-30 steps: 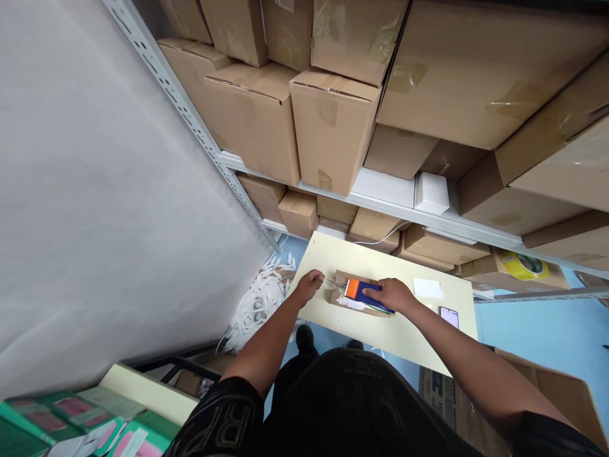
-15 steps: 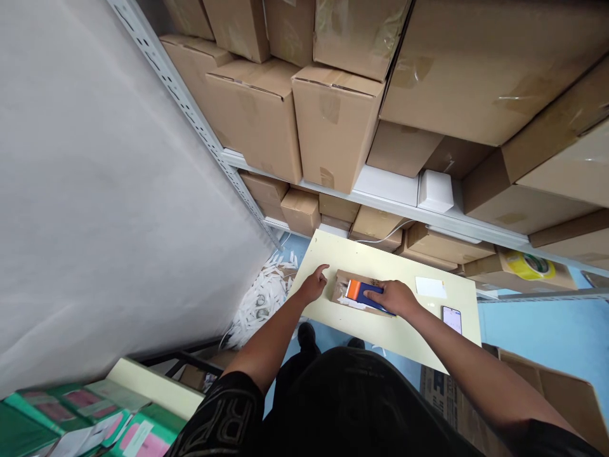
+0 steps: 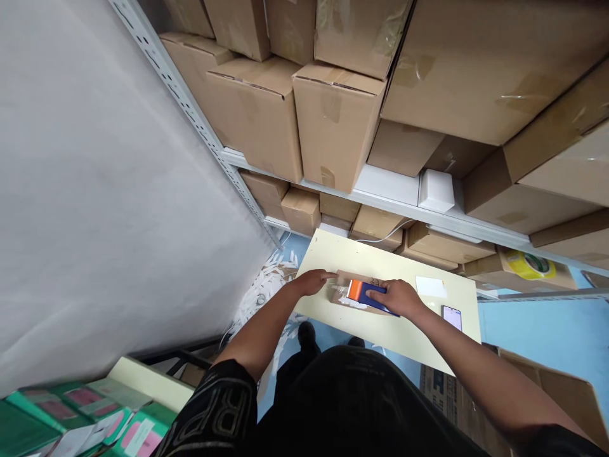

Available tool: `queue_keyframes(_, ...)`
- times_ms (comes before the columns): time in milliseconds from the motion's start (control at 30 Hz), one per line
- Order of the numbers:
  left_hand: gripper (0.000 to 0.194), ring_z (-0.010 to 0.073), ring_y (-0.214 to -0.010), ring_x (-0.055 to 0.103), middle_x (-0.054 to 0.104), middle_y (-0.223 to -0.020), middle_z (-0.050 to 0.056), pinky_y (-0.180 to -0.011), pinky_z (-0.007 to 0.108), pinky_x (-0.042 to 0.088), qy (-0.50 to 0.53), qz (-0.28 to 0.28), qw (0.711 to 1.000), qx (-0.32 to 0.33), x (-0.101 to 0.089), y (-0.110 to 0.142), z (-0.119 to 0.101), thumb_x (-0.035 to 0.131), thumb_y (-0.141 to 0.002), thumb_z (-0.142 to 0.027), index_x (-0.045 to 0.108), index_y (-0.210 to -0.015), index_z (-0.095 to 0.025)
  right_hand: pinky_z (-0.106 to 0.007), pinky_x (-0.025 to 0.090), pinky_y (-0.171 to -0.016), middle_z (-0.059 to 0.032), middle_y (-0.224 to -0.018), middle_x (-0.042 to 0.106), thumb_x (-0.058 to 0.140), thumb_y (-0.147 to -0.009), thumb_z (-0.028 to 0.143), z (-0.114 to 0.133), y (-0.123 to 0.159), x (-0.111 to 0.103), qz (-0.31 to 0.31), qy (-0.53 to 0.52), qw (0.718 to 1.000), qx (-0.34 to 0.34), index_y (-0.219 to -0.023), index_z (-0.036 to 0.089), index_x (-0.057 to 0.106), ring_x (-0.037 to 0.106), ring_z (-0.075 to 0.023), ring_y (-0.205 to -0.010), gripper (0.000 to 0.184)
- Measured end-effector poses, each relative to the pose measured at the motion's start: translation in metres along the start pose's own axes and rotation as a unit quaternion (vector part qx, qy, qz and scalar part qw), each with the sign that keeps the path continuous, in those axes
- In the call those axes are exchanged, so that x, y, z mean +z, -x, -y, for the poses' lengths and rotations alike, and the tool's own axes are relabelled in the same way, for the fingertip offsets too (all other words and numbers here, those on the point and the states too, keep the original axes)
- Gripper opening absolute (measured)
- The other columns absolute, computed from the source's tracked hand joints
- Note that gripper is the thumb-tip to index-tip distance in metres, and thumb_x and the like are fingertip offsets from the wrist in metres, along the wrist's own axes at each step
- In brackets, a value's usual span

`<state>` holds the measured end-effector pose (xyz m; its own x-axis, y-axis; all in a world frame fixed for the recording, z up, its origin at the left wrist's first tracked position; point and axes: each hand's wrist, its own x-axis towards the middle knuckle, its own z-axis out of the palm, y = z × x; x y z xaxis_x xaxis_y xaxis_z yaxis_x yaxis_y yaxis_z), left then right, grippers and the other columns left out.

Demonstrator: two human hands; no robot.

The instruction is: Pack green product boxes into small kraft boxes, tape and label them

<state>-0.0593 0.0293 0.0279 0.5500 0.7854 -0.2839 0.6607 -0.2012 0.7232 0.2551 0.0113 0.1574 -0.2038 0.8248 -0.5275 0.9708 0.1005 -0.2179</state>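
Note:
A flat brown parcel lies on the pale yellow table. On top of it sits a blue and orange tool. My right hand is closed over the blue end of that tool and presses it down on the parcel. My left hand lies at the parcel's left edge, fingers stretched toward it and touching its clear wrapping.
A white card and a phone lie right of the parcel. Shelves of cardboard boxes fill the wall behind. A roll of yellow tape sits on a box. White paper strips litter the floor. Green packs stack at lower left.
My left hand drew back from the parcel's edge, pointed a finger, then reached in again to touch the left edge. The right hand stayed on the tool.

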Motion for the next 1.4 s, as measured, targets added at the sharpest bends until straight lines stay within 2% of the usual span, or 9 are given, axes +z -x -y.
queue_keyframes(233, 0.047, 0.0196, -0.105, 0.064, 0.067, -0.112, 0.006, -0.101, 0.031, 0.05, 0.036, -0.119, 0.992, -0.016, 0.017, 0.007, 0.009, 0.039, -0.099, -0.02, 0.065, -0.138, -0.024, -0.03, 0.042, -0.068, -0.0109, -0.095, 0.079, 0.047, -0.086, 0.085, 0.008, -0.015, -0.007, 0.001, 0.027, 1.0, 0.002, -0.096, 0.025, 0.08, 0.071, -0.0277, -0.092, 0.069)
queue_keyframes(367, 0.044, 0.0213, -0.111, 0.063, 0.066, -0.118, 0.01, -0.106, 0.036, 0.048, 0.089, -0.251, 0.962, -0.052, 0.04, 0.013, 0.007, 0.039, -0.101, -0.022, 0.058, -0.14, -0.02, -0.031, 0.044, -0.071, -0.0123, -0.098, 0.079, 0.048, -0.087, 0.084, 0.01, -0.023, -0.002, 0.019, 0.024, 0.999, 0.009, -0.1, 0.024, 0.08, 0.072, -0.0286, -0.094, 0.069)
queue_keyframes(467, 0.037, 0.0206, -0.1, 0.065, 0.068, -0.106, 0.007, -0.099, 0.036, 0.05, 0.151, -0.297, 0.934, -0.13, 0.059, 0.013, 0.004, 0.043, -0.101, -0.026, 0.058, -0.134, -0.02, -0.031, 0.044, -0.07, -0.0131, -0.096, 0.078, 0.048, -0.087, 0.083, 0.012, -0.026, 0.0, 0.025, 0.03, 0.999, 0.009, -0.098, 0.022, 0.08, 0.072, -0.0289, -0.095, 0.07)
queue_keyframes(600, 0.031, 0.0187, -0.089, 0.066, 0.067, -0.095, 0.003, -0.091, 0.035, 0.052, 0.195, -0.297, 0.914, -0.197, 0.08, 0.009, 0.004, 0.046, -0.099, -0.025, 0.058, -0.127, -0.022, -0.031, 0.045, -0.07, -0.0141, -0.097, 0.078, 0.049, -0.086, 0.084, 0.018, -0.029, -0.002, 0.038, 0.043, 0.998, 0.009, -0.098, 0.022, 0.08, 0.072, -0.0302, -0.097, 0.071)
queue_keyframes(867, 0.035, 0.0235, -0.099, 0.068, 0.067, -0.109, 0.01, -0.098, 0.043, 0.053, 0.17, -0.256, 0.934, -0.185, 0.102, -0.011, 0.002, 0.052, -0.094, -0.022, 0.06, -0.128, -0.018, -0.031, 0.046, -0.071, -0.0152, -0.1, 0.078, 0.05, -0.085, 0.084, 0.02, -0.036, 0.001, 0.04, 0.047, 0.998, 0.031, -0.098, 0.021, 0.08, 0.072, -0.0296, -0.095, 0.071)
queue_keyframes(1000, 0.059, 0.031, -0.132, 0.056, 0.055, -0.141, 0.018, -0.116, 0.049, 0.042, 0.135, -0.23, 0.952, -0.147, 0.085, -0.001, 0.004, 0.062, -0.086, -0.021, 0.052, -0.144, -0.014, -0.032, 0.046, -0.071, -0.0154, -0.1, 0.078, 0.049, -0.085, 0.084, 0.018, -0.037, 0.001, 0.041, 0.041, 0.998, 0.034, -0.096, 0.021, 0.08, 0.072, -0.03, -0.096, 0.071)
queue_keyframes(1200, 0.115, 0.0379, -0.157, 0.022, 0.021, -0.171, 0.018, -0.128, 0.049, 0.023, -0.027, -0.108, 0.991, 0.076, 0.046, 0.012, -0.016, 0.084, -0.07, -0.046, 0.024, -0.164, -0.016, -0.032, 0.047, -0.071, -0.0157, -0.101, 0.078, 0.048, -0.085, 0.084, 0.017, -0.04, 0.001, 0.038, 0.039, 0.998, 0.026, -0.096, 0.02, 0.08, 0.073, -0.0305, -0.095, 0.072)
queue_keyframes(1300, 0.127, 0.0434, -0.157, 0.02, 0.021, -0.171, 0.021, -0.127, 0.054, 0.021, -0.08, -0.074, 0.991, 0.078, 0.047, 0.0, -0.027, 0.089, -0.061, -0.057, 0.026, -0.163, -0.015, -0.032, 0.048, -0.072, -0.0165, -0.101, 0.078, 0.049, -0.084, 0.085, 0.019, -0.04, 0.0, 0.041, 0.042, 0.998, 0.029, -0.097, 0.02, 0.081, 0.073, -0.031, -0.096, 0.074)
queue_keyframes(1400, 0.125, 0.0433, -0.153, 0.029, 0.031, -0.166, 0.022, -0.126, 0.055, 0.024, -0.101, -0.083, 0.989, 0.074, 0.053, -0.01, -0.029, 0.091, -0.058, -0.052, 0.03, -0.161, -0.016, -0.032, 0.048, -0.073, -0.017, -0.102, 0.078, 0.049, -0.083, 0.085, 0.019, -0.04, -0.002, 0.045, 0.04, 0.998, 0.029, -0.098, 0.02, 0.081, 0.073, -0.0308, -0.096, 0.074)
